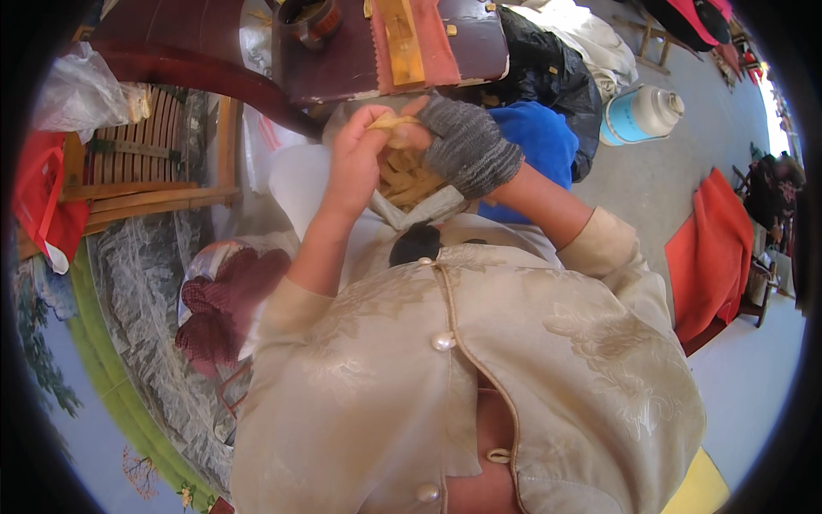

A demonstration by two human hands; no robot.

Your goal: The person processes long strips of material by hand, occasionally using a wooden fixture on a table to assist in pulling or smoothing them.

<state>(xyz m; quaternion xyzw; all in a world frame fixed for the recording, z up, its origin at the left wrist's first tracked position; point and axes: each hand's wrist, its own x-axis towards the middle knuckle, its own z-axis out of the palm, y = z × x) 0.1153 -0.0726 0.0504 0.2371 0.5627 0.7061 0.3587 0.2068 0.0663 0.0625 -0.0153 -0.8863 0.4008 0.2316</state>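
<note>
My bare left hand (pixel 355 151) pinches a pale yellow strip-like piece (pixel 389 121) between thumb and fingers. From the other side, my right hand (pixel 465 141), in a grey knitted fingerless glove, holds the same piece. Just beneath both hands, several similar yellowish strips (pixel 404 177) lie in a heap in my lap. A grey-white folded edge (pixel 433 209) borders that heap; whether it belongs to a bag or a cloth, I cannot tell. What the strips are made of is not clear either.
Ahead stands a dark red table (pixel 475 58) bearing a wooden block (pixel 399 45) on pink cloth (pixel 445 67) and a dark mug (pixel 309 26). Blue cloth (pixel 536 138), a black plastic bag (pixel 552 70) and a thermos flask (pixel 642 114) sit to the right. A wooden folding chair (pixel 138 144) is left.
</note>
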